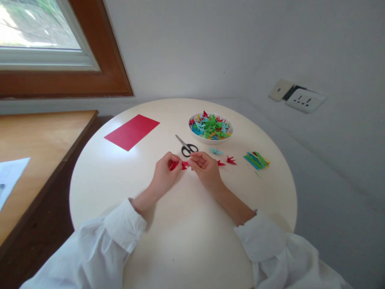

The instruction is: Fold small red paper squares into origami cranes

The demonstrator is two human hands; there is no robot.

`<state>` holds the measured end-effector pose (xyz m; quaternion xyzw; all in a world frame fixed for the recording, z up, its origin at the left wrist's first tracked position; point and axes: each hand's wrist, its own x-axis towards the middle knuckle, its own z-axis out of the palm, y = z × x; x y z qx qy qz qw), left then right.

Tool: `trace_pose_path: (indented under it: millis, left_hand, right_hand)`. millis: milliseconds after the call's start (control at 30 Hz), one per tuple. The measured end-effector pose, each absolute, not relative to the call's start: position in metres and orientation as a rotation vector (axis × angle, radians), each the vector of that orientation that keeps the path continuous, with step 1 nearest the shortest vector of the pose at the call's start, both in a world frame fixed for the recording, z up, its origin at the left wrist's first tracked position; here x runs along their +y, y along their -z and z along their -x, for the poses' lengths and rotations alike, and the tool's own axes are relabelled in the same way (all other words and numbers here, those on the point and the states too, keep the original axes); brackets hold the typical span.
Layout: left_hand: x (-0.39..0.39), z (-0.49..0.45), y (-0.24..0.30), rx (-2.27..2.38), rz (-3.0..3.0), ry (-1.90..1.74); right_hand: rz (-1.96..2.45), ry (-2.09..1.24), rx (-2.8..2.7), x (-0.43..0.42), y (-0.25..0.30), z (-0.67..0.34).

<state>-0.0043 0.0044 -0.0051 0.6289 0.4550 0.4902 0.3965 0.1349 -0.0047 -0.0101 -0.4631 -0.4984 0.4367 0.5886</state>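
Between my two hands is a small folded piece of red paper [184, 165], partly hidden by the fingers. My left hand [167, 170] pinches it with thumb and fingers closed. My right hand [207, 168] is at its right end, thumb and fingertips pressed together on the paper's edge. Just beyond the hands lies a pair of scissors [187, 147] with black handles, blades pointing away to the left. Beside my right hand rest two red paper cranes [231, 160], one partly covered by the hand, and a light blue paper crane [215, 151].
A white bowl [210, 141] heaped with colourful paper cranes stands at the back of the round white table [99, 184]. A red paper sheet [132, 132] lies back left. Coloured paper strips [256, 160] are stacked at right. A wooden table [45, 136] adjoins on the left.
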Motion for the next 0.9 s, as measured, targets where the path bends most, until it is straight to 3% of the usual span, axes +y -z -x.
trace_pose_path:
  millis: [900]
  left_hand:
    - [0.0015, 0.0015, 0.0028, 0.885, -1.560, -1.166]
  right_hand:
    - [1.123, -0.974, -1.309, -0.0055, 0.0148, -0.1358]
